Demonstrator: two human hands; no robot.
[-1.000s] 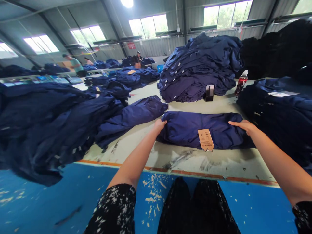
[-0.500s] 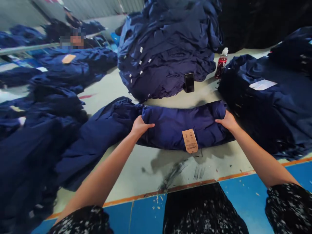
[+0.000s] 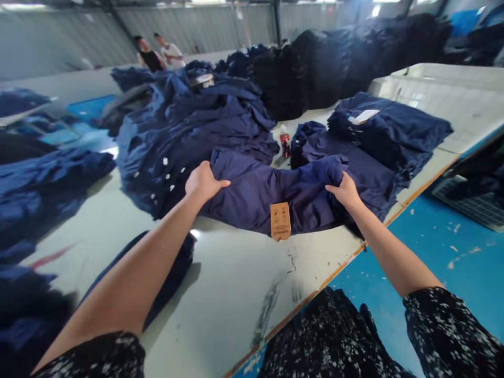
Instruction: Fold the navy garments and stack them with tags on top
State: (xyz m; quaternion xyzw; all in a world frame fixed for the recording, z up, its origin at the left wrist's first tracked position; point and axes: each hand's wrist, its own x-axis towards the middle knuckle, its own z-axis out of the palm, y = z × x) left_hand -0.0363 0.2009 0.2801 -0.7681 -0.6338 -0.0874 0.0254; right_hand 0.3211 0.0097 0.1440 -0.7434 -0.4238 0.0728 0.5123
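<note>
A folded navy blue garment (image 3: 252, 191) is stretched between my two hands above the table. My left hand (image 3: 203, 184) grips its left end, thumb on top and the other fingers hidden beneath or behind the cloth. At the opposite end my right hand (image 3: 344, 190) pinches the fabric in the same way. A brown cardboard tag (image 3: 280, 221) with printed marks hangs at the garment's lower middle. Behind my left hand rises a big heap of navy garments (image 3: 189, 126). Beyond my right hand lies a stack of folded navy garments (image 3: 388, 131).
A bottle of red drink (image 3: 284, 140) stands between heap and stack. The pale table (image 3: 220, 278) has an orange-brown edge above a blue floor (image 3: 444, 252). A white bin (image 3: 444, 94) is at the right. More dark clothing (image 3: 47, 184) lies left, and two people (image 3: 159, 52) are far back.
My view has swung to the right. Both hands, still holding the garment, have carried it off the cloth at the left and towards the stack on the right. The phone no longer shows.
</note>
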